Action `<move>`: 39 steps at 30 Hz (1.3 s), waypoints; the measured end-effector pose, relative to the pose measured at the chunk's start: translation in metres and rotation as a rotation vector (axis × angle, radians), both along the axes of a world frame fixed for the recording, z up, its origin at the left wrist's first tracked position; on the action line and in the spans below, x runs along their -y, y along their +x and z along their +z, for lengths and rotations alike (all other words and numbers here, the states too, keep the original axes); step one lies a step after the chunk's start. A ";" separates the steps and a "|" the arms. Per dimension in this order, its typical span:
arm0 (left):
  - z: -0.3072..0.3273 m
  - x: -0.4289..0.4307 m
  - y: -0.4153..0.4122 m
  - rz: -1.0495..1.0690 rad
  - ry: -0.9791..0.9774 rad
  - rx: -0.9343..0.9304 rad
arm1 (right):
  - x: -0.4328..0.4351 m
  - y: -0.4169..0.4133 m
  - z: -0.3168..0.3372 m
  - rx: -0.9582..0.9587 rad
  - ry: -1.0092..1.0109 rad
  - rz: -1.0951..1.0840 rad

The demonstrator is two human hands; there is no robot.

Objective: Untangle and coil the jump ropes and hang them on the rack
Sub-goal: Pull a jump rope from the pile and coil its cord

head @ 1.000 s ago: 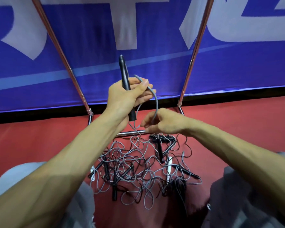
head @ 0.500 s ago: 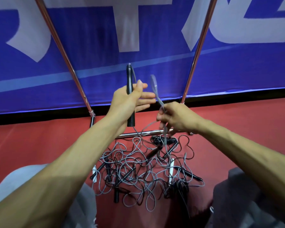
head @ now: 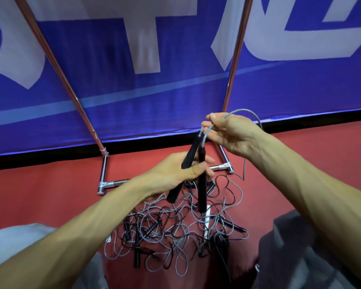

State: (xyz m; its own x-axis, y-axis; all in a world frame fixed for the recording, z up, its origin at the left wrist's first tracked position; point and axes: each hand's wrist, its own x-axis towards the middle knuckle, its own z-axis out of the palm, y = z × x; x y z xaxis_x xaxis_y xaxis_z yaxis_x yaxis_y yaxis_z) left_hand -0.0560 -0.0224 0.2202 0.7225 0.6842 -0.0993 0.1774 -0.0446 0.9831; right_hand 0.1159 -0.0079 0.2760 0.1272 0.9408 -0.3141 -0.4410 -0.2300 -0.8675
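My left hand (head: pixel 175 174) grips two black jump-rope handles (head: pixel 202 184) side by side, both pointing up and to the right. Their grey cord (head: pixel 241 111) arcs out of the handle tops and over my right hand (head: pixel 229 134), which pinches it between thumb and fingers just above the handles. The cord's other end hangs down behind my right wrist. Below, a tangled pile of grey and black ropes (head: pixel 175 232) with several black handles lies on the red floor. The metal rack (head: pixel 103 163) stands behind it, its two poles rising up and out of view.
A blue banner with white lettering (head: pixel 146 59) hangs behind the rack. The rack's low base bar (head: pixel 220 167) crosses just past my hands. My knees in grey trousers (head: pixel 313 257) flank the pile on both sides.
My left hand dropped lower and now holds two handles instead of one. My right hand rose up and to the right, drawing a loop of grey cord above the handles.
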 end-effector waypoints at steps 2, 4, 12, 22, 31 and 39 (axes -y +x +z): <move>0.000 0.001 0.004 0.018 -0.005 0.021 | -0.001 0.002 -0.001 -0.071 -0.017 -0.038; 0.001 0.001 0.004 0.065 0.012 0.011 | -0.003 0.005 -0.002 -0.137 -0.033 -0.079; 0.015 -0.003 -0.013 0.155 0.678 -0.406 | -0.001 0.007 -0.004 0.196 -0.198 0.125; 0.022 -0.017 -0.044 0.253 1.119 -0.836 | -0.002 -0.017 -0.029 1.003 0.314 0.190; 0.024 -0.016 -0.049 0.399 1.065 -0.781 | -0.002 -0.024 -0.030 0.587 0.329 0.502; 0.033 -0.017 -0.049 0.342 0.731 -0.689 | -0.006 -0.024 -0.019 0.404 0.404 0.215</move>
